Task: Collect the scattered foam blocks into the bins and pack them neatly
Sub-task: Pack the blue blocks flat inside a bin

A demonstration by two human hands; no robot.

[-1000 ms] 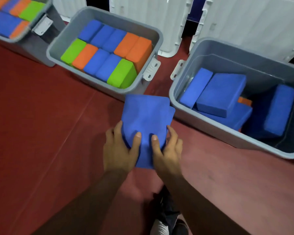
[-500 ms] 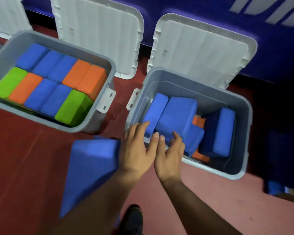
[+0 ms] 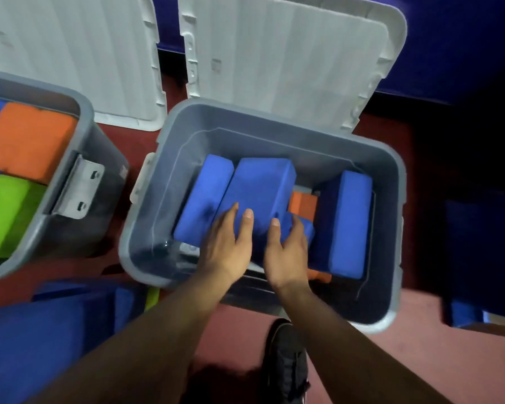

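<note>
A grey bin (image 3: 146, 246) stands on the red floor in front of me. Inside it lie several blue foam blocks, loosely tilted, over an orange block (image 3: 303, 204). My left hand (image 3: 225, 246) reaches over the near rim, its straight fingers resting on the large blue block (image 3: 260, 188) in the middle. My right hand (image 3: 286, 252) is beside it, fingers relaxed, touching the same block and a lower blue block (image 3: 306, 231). Another blue block (image 3: 347, 225) stands on edge at the bin's right side. A stack of blue blocks (image 3: 27, 351) lies on the floor at lower left.
A second grey bin (image 3: 82, 158) at the left is packed with orange, green and blue blocks. Two white lids (image 3: 289, 62) lean against the blue wall behind the bins. My shoe (image 3: 286, 365) is by the near rim. A green block's edge (image 3: 152, 297) shows beneath.
Both hands let go of the blue blocks on the floor and moved right into the grey bin, onto the blocks there. The view has swung right and closer.
</note>
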